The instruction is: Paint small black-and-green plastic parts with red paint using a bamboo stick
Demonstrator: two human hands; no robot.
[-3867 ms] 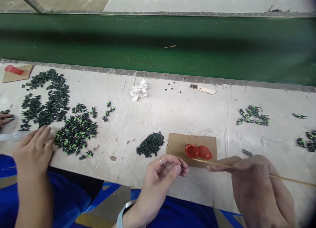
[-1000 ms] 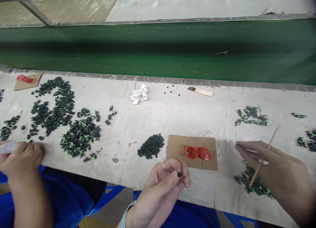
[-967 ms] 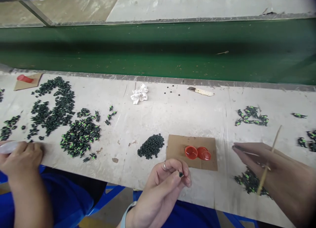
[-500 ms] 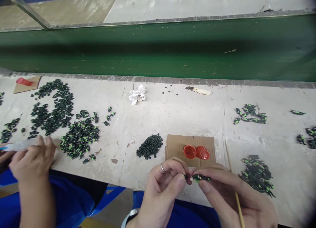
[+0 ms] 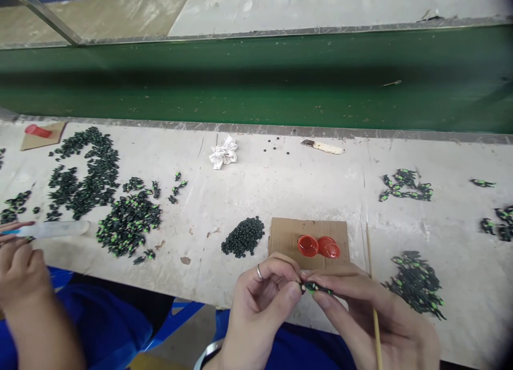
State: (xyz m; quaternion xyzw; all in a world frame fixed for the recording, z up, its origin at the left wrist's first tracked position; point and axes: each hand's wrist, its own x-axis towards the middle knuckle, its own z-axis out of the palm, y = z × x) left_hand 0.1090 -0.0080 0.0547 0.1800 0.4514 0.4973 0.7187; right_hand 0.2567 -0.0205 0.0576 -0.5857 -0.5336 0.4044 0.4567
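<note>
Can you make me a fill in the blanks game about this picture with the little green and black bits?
1. The two red caps sit on a piece of ____.
2. The right hand holds a thin wooden ____ along with a small part.
3. The left hand wears a ____ on one finger.
4. The white rag lies near the long ____ belt.

Missing words: cardboard; stick; ring; green

Lighting even, image quality fair.
Soft diffuse daylight on the pale worktop [image 5: 280, 188]; a dark shadow band along the far green conveyor [image 5: 256, 76]. Corners vignetted and bent; near hands slightly blurred.
</note>
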